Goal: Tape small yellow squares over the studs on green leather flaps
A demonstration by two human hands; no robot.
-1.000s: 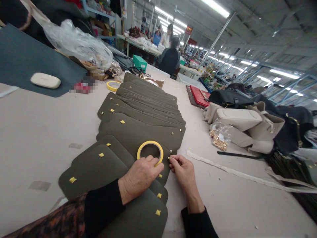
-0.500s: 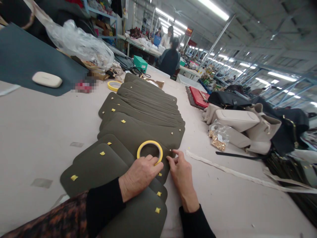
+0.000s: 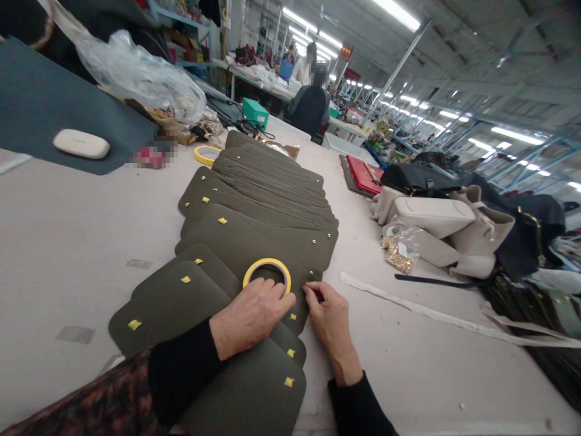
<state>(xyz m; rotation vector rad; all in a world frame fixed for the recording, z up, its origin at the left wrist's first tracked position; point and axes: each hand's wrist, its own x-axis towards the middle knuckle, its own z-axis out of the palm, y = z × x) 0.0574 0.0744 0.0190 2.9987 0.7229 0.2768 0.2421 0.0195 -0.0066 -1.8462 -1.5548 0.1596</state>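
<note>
The left hand [image 3: 252,318], one of two, grasps a yellow tape roll [image 3: 267,262] standing tilted over the dark green pieces [image 3: 258,236]. The right hand [image 3: 329,318] is at the right edge of a piece, thumb and fingertips drawn close together; I cannot tell whether they pinch anything. The pieces overlap in a long row on the table [image 3: 385,381], too many to count, with at least eight yellow tabs [image 3: 135,324] and seven metal studs [image 3: 313,241] showing. A second tape roll [image 3: 204,161] lies beside the row's far left edge. To the right are one white strip [image 3: 408,307] and one clear bag of gold bits [image 3: 400,255]. Farther off are one white case [image 3: 82,144] and one green box [image 3: 255,114].
</note>
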